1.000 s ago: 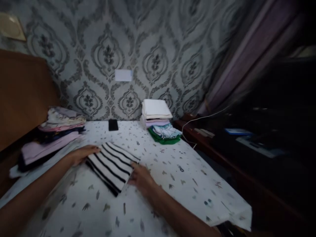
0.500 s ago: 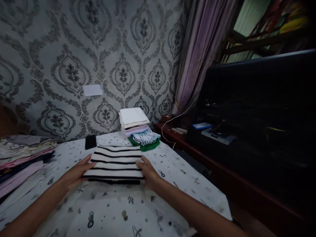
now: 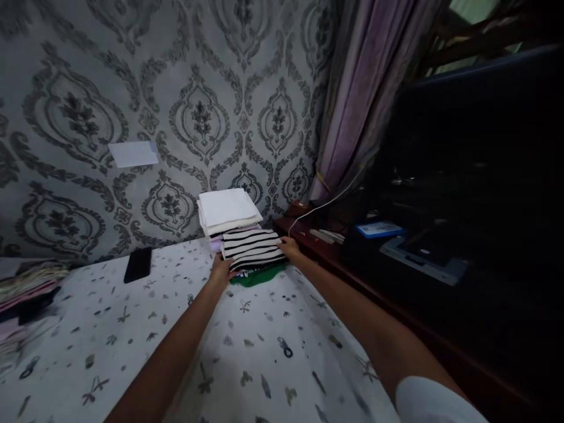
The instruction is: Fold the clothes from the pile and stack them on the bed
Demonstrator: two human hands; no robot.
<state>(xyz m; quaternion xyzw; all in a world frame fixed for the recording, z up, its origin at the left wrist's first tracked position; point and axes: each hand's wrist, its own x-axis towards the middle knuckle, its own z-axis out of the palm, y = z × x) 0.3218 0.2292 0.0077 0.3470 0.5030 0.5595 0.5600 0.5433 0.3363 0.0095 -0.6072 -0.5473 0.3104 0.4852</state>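
A folded black-and-white striped cloth lies over a folded green cloth, whose front edge shows beneath it. My left hand grips the striped cloth's left front corner. At its right edge, my right hand holds it with the fingers closed on the fabric. Just behind stands a stack of folded cloths with a white one on top and lilac fabric lower down.
The patterned bedsheet stretches in front. A black phone lies left of the stacks. More clothes are piled at far left. On the right, a dark red ledge holds a cable and small items beside a purple curtain.
Both hands have carried the striped cloth forward and right, from the open sheet onto the green pile. The view has turned to the right.
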